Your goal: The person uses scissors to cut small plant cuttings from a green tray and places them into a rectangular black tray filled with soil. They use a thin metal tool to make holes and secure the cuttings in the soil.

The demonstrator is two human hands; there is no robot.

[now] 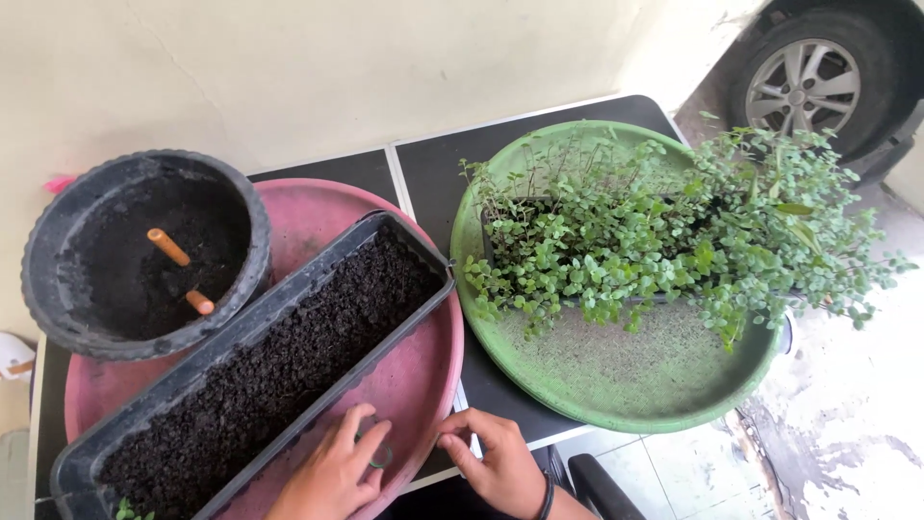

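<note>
— Fingers (358, 424) of the left hand (332, 474): how are they set?

— Bent, and lying on the pink tray (318, 207) just beside the long black planter (207, 371). A small green ring-like thing (383, 455) sits at the fingertips; I cannot tell whether they pinch it or only touch it.

— And what is on the far left?

— A round black pot (58, 279) with dark soil in it and an orange-brown stick (169, 247) poking out. It overlaps the pink tray's edge. The planter lies slantwise across that tray and is filled nearly to the brim with soil (298, 332). The filling looks done, I'd judge, and a bit of green (130, 510) shows at its near left end (too small to say whether it is a planted sprig).

— The right hand (502, 467)?

— Its fingers (460, 424) are loosely spread and hold nothing, with the tips on the pink tray's near rim. There is a dark band (547, 497) at the wrist.

— Further right?

— A green tray (616, 385) on the black table (433, 159), and on it a mass of small-leaved plants (654, 231), well apart from both hands. They look untouched, so the planter's soil is mostly bare. Beyond them, a car wheel (804, 85).
</note>
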